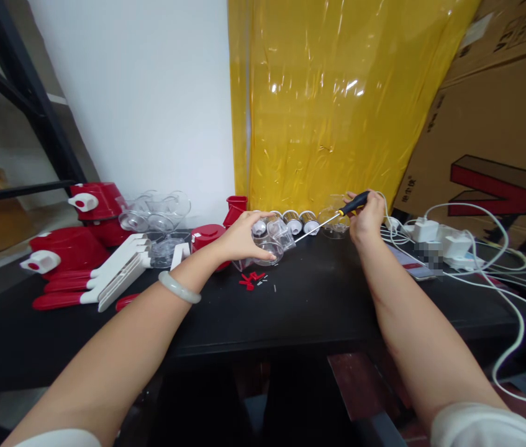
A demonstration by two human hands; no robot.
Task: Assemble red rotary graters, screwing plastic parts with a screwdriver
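My left hand (pixel 246 239) is closed around a clear plastic part (pixel 272 248) with rounded cups and a square socket, held low over the black table. In my right hand (pixel 367 214) is a screwdriver (pixel 353 203) with a black and yellow handle. Its long metal shaft slants down to the left, and the tip meets or nearly meets the right side of the clear part; I cannot tell which. Beneath my left hand lie small red pieces (pixel 249 282) and a few thin screws or pins (pixel 263 282). Several drum-shaped cylinders (pixel 309 222) with white ends stand just behind.
At left are red housings with white knobs (pixel 71 248), white pieces with red handles (pixel 120 267) and stacked clear parts (pixel 155 211). White chargers and cables (pixel 456 242) and a phone (pixel 409 261) lie at right. A yellow curtain (pixel 328 112) and a cardboard box (pixel 486 124) stand behind.
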